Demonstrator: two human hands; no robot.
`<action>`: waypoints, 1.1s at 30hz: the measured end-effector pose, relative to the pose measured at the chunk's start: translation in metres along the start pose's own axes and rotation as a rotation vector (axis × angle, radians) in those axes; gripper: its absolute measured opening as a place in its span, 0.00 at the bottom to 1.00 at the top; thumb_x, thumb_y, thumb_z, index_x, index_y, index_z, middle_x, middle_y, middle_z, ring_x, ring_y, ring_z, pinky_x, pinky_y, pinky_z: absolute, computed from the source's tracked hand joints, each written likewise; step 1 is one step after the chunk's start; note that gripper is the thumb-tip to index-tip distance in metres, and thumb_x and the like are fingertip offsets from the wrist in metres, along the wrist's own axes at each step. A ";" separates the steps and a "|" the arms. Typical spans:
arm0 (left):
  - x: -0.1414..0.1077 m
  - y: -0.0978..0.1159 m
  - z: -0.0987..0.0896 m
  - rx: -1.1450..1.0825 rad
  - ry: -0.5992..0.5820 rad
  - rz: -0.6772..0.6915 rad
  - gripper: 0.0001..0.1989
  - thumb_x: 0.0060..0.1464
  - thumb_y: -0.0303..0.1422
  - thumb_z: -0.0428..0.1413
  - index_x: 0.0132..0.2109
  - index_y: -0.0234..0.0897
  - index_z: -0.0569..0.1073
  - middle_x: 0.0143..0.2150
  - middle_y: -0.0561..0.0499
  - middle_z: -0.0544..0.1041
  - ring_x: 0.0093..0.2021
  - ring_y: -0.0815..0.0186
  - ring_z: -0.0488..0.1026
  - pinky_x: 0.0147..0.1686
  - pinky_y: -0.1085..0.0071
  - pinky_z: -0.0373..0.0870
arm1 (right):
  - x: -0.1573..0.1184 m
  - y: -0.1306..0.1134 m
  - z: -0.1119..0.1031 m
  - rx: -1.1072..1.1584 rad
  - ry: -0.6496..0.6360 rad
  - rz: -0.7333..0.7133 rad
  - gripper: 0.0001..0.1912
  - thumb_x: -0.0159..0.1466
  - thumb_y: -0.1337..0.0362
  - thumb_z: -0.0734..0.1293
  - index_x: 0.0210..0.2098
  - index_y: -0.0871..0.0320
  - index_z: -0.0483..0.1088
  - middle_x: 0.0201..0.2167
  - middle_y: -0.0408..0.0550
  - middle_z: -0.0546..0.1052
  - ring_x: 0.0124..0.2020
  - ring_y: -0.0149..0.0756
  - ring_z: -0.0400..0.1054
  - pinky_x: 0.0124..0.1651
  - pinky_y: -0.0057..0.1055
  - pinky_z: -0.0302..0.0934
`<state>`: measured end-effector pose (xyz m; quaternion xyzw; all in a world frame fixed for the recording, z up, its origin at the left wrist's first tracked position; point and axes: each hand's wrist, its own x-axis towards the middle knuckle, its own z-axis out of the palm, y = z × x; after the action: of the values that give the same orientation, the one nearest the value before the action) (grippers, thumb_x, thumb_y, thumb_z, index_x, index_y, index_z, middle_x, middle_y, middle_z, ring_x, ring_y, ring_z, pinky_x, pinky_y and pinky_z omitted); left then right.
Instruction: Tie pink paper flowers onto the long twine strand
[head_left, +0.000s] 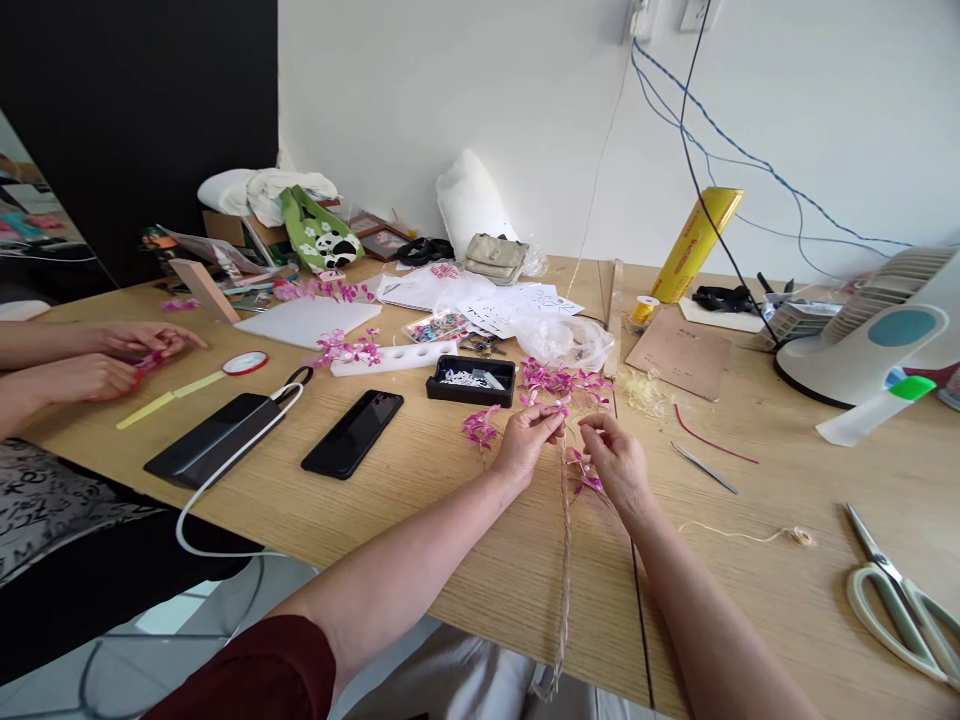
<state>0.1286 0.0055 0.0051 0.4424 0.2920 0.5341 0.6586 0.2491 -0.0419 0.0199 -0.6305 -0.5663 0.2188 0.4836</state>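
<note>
My left hand (531, 438) is closed in a pinch on a small pink flower (559, 409), at the top of a braided straw-coloured cord (565, 560). The cord hangs down over the table's front edge to my lap. Just right of it, my right hand (616, 455) has its thumb and fingers pressed together; whatever sits between them is too fine to make out. Pink flower sprigs (559, 378) lie right behind my hands. One more sprig (481, 428) rests left of my left hand, and another (585, 472) lies partly under my right hand.
A black tray (471, 392) of small white pieces and a phone (352, 433) lie left. Scissors (896, 590), tweezers (705, 468) and a fan (862, 330) are at right. A co-worker's hands (112, 370) work at far left, near a power bank (214, 440).
</note>
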 end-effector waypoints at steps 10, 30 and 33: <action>-0.004 -0.001 0.006 0.099 -0.010 0.089 0.08 0.41 0.35 0.61 0.27 0.34 0.75 0.24 0.54 0.71 0.27 0.72 0.63 0.32 0.73 0.59 | -0.004 -0.001 0.003 -0.376 0.077 -0.290 0.08 0.59 0.62 0.61 0.28 0.57 0.69 0.27 0.47 0.71 0.25 0.31 0.63 0.29 0.28 0.55; -0.001 -0.002 0.001 0.048 -0.028 0.022 0.10 0.42 0.35 0.60 0.31 0.32 0.74 0.26 0.53 0.70 0.26 0.74 0.63 0.29 0.75 0.59 | -0.002 -0.002 0.000 -0.194 0.051 -0.212 0.06 0.56 0.62 0.61 0.28 0.58 0.66 0.25 0.44 0.70 0.23 0.29 0.61 0.28 0.26 0.56; -0.002 -0.001 0.002 0.065 -0.045 0.030 0.10 0.41 0.35 0.61 0.30 0.31 0.75 0.25 0.53 0.70 0.26 0.74 0.63 0.28 0.75 0.58 | -0.003 -0.001 0.002 -0.277 0.065 -0.262 0.07 0.57 0.61 0.62 0.27 0.58 0.67 0.25 0.45 0.71 0.23 0.30 0.62 0.28 0.26 0.56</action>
<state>0.1303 0.0029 0.0053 0.4800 0.2876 0.5239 0.6422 0.2458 -0.0439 0.0189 -0.6187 -0.6524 0.0535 0.4344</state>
